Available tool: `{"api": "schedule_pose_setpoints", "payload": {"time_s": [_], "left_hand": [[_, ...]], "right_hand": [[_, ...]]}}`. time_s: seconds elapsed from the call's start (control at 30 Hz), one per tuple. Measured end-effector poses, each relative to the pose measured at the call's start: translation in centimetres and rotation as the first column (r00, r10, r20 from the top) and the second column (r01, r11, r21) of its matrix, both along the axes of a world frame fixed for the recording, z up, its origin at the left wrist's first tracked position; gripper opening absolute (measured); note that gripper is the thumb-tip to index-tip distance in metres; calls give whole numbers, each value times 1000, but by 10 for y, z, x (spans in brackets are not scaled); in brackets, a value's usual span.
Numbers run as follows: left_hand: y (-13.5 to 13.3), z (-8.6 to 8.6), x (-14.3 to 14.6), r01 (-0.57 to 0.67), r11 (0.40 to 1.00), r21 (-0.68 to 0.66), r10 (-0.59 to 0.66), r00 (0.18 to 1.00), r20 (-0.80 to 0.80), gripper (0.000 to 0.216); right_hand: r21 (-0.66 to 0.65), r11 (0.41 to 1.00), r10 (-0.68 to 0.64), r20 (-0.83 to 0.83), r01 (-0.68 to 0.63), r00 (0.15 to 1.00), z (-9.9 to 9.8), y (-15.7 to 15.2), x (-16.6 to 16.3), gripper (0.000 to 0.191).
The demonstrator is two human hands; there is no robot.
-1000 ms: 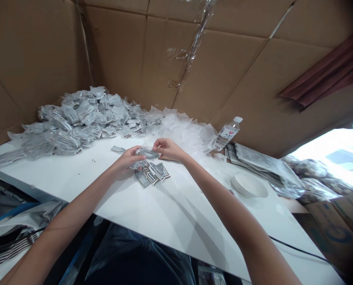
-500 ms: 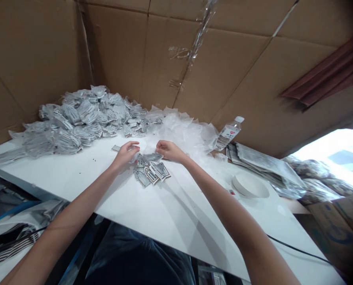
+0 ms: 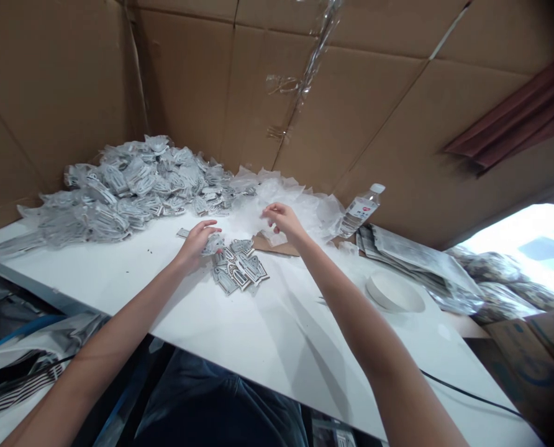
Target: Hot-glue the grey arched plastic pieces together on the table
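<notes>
My left hand [image 3: 197, 243] is closed on a small clear plastic bag [image 3: 213, 244] with grey pieces in it, low over the white table. Right beside it lies a loose heap of flat grey-and-white cut-out pieces [image 3: 240, 267] with dark edges. My right hand [image 3: 282, 220] is farther back, over the front of a pile of clear plastic bags [image 3: 300, 202]. Its fingers are curved and apart from the thumb, and I see nothing between them. A brown cardboard piece [image 3: 277, 246] lies just below that hand.
Filled bags [image 3: 132, 180] are heaped at the back left against the cardboard wall [image 3: 184, 81]. To the right stand a tilted water bottle [image 3: 359, 210], a white tape roll [image 3: 393, 293] and a stack of flat packets [image 3: 407, 261]. A black cable [image 3: 467, 392] crosses the table's right side.
My right hand has moved away from the bag at my left hand, back and right to the plastic bag pile. More of the loose pieces show. My left hand has stayed nearly still.
</notes>
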State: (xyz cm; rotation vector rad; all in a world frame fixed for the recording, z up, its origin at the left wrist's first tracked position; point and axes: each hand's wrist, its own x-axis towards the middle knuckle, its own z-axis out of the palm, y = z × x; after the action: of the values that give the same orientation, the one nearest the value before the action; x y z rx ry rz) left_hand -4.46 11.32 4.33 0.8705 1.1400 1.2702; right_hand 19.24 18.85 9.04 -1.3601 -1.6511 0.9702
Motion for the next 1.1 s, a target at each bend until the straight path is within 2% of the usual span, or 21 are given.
{"api": "schedule_pose_setpoints", "payload": {"time_s": [0.17, 0.23, 0.33, 0.43, 0.5, 0.63, 0.73, 0.83, 0.93, 1.1], "left_hand": [[0, -2, -1, 28, 999, -32, -26, 999, 46, 33], [0, -4, -2, 41, 999, -30, -39, 997, 66, 34], [0, -5, -1, 61, 998, -18, -59, 993, 103, 35], [0, -5, 0, 68, 998, -2, -67, 989, 135, 37], [1, -5, 0, 64, 998, 15, -65, 987, 146, 37], [1, -3, 1, 45, 997, 63, -54, 988, 147, 34], [0, -3, 1, 43, 995, 86, -54, 990, 129, 31], [-1, -2, 2, 59, 994, 95, -69, 992, 105, 36], [-1, -4, 3, 79, 992, 99, -86, 994, 72, 42], [2, -9, 0, 72, 992, 103, -67, 996, -51, 45]], "right_hand": [[-41, 970, -243, -198, 240, 949, 28, 39, 24, 35], [-58, 959, -284, -248, 279, 926, 37, 49, 30, 37], [-98, 961, -275, -267, 258, 924, 41, 49, 31, 39], [-177, 974, -175, -212, 138, 961, 34, 33, 17, 38], [-258, 966, -48, -146, 9, 988, 27, 16, -1, 36], [-399, 892, 232, 2, -212, 973, 10, -22, -43, 44], [-391, 884, 315, 97, -254, 944, 2, -40, -67, 43], [-361, 896, 334, 167, -258, 928, 0, -46, -78, 30], [-379, 881, 374, 194, -282, 907, -1, -45, -75, 21], [-417, 863, 394, 207, -284, 896, -8, -39, -59, 20]]}}
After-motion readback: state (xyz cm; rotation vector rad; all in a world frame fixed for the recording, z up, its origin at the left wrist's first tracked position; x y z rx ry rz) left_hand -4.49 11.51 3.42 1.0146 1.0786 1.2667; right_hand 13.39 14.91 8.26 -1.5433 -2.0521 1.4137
